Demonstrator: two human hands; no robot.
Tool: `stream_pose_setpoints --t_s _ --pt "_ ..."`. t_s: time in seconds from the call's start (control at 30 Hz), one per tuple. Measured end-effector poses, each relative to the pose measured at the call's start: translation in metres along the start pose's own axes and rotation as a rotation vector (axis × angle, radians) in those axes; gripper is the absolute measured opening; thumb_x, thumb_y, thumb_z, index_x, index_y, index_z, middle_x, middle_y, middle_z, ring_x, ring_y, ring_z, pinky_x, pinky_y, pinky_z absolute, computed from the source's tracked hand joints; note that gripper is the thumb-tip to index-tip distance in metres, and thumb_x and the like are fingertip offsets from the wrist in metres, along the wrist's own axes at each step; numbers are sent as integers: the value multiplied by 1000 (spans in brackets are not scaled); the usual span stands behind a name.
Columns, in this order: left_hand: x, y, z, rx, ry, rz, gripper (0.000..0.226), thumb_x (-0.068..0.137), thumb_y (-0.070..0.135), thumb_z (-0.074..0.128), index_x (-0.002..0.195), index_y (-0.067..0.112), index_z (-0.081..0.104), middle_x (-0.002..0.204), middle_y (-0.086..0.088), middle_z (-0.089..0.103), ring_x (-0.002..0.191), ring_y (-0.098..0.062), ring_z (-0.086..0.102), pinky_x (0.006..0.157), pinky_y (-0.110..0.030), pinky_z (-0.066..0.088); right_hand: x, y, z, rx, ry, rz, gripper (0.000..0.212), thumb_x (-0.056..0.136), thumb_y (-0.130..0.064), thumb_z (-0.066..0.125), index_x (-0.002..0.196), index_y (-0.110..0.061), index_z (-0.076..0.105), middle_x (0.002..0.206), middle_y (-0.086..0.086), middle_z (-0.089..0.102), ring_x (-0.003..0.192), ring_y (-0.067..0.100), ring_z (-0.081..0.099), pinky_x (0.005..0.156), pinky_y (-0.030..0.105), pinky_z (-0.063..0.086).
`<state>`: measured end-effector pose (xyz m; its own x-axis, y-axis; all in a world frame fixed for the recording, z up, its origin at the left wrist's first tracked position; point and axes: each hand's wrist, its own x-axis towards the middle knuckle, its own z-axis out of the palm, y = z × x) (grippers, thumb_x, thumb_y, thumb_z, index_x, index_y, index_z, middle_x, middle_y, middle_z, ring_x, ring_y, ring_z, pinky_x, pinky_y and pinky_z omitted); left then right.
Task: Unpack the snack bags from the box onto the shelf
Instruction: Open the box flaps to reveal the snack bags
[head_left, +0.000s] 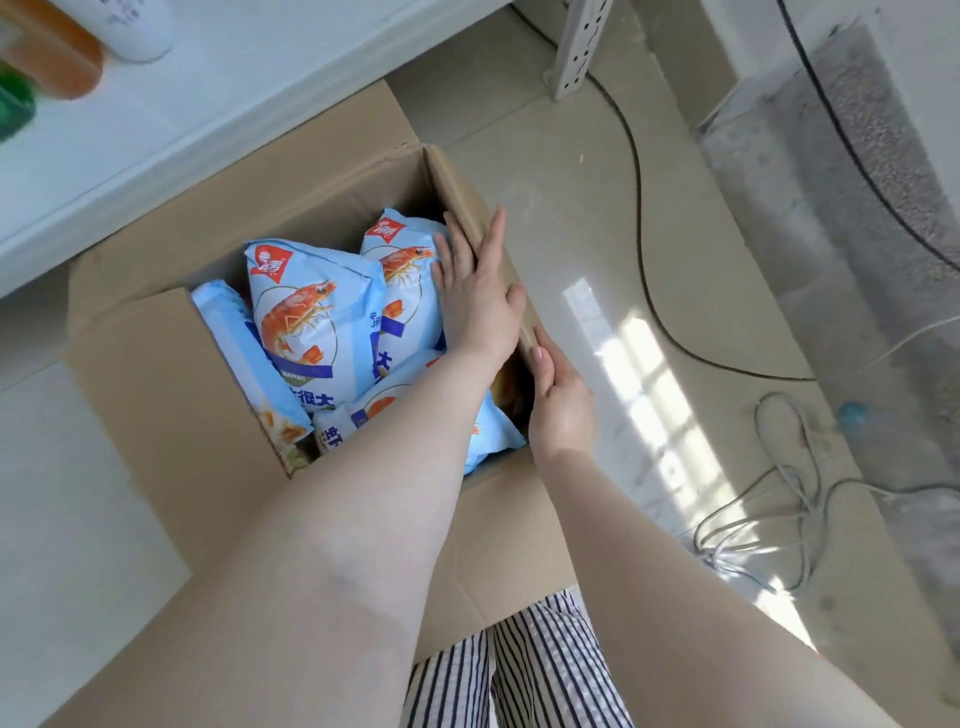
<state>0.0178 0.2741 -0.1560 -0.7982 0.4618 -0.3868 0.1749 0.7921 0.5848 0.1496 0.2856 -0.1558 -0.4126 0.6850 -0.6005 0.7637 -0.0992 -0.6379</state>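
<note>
A pale, glossy tiled floor (597, 218) is seen from above, with a patch of window light falling across it to the right. On this floor an open brown cardboard box (171, 395) stands, its flaps folded outward. Just beyond the box, at the upper left, the edge of a white shelf (171, 119) is seen, on which an orange bottle (57, 57), a white bottle (137, 26) and a green object (13, 111) are blurred at the frame edge.

Inside the box several light blue snack bags printed with an orange shrimp (311, 312) are packed, some upright and some tilted against each other; none is seen on the shelf.

The left hand (478, 296) is reached into the box at its right side, fingers extended and spread flat, the palm laid against a further light blue shrimp bag (405, 260) near the box's right wall; nothing is closed within its grasp. The right hand (558, 400) is placed on the right wall's top edge, fingers straight and pressed along the cardboard, thumb side hidden, so whether the rim is pinched cannot be told.

A black cable (644, 270) and a looped grey cable (779, 493) lie on the floor to the right. A perforated white metal post (576, 47) stands at the top. Striped black-and-white trousers (519, 670) are visible at the bottom.
</note>
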Motion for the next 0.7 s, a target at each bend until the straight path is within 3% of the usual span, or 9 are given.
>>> stream_pose_setpoints --t_s 0.1,0.2,0.3,0.37,0.47,0.6,0.7 --pt "-9 2 -21 -28 -52 45 78 93 17 56 153 29 8 160 -18 -2 148 -35 -3 120 -42 5 -1 -10 -13 -122 -44 -86 46 103 -43 36 148 -33 38 153 -5 40 142 14 33 116 34 29" --pt "-34 -9 -53 -46 21 107 73 95 16 55 153 26 12 161 -16 -3 148 -32 -2 120 -41 4 -9 -25 -26 -333 6 -227 47 104 -35 37 150 -24 35 157 9 31 147 24 23 117 42 24" --pt "-71 -34 -86 -33 140 -1 71 96 18 54 154 25 12 161 -12 -2 149 -29 0 121 -42 9 -24 -45 -23 -507 102 -331 47 103 -32 40 148 -17 40 155 13 35 144 31 29 117 43 24" --pt "-94 -58 -104 119 240 -147 72 96 29 53 154 23 10 161 -12 0 149 -27 2 121 -43 7 -36 -62 -8 -532 80 -403 52 99 -37 38 146 -16 43 154 12 39 144 31 30 117 43 25" --pt "-122 -97 -121 237 278 -483 88 91 49 53 154 21 -2 160 -17 -7 148 -33 -3 119 -50 2 -62 -90 28 -385 -117 -433 47 101 -37 44 145 -22 45 150 4 46 142 20 36 114 36 32" --pt "-144 -137 -126 147 234 -778 118 72 68 63 152 24 -13 157 -20 -19 145 -43 -10 113 -64 1 -93 -117 86 -222 -458 -272 39 102 -36 47 135 -19 56 129 0 63 115 12 57 93 25 43" --pt "-147 -152 -124 57 220 -838 123 67 74 62 150 30 -16 156 -19 -23 145 -43 -13 109 -68 1 -105 -117 120 -115 -556 -157 30 101 -29 49 112 -8 67 108 11 70 107 28 64 99 42 48"
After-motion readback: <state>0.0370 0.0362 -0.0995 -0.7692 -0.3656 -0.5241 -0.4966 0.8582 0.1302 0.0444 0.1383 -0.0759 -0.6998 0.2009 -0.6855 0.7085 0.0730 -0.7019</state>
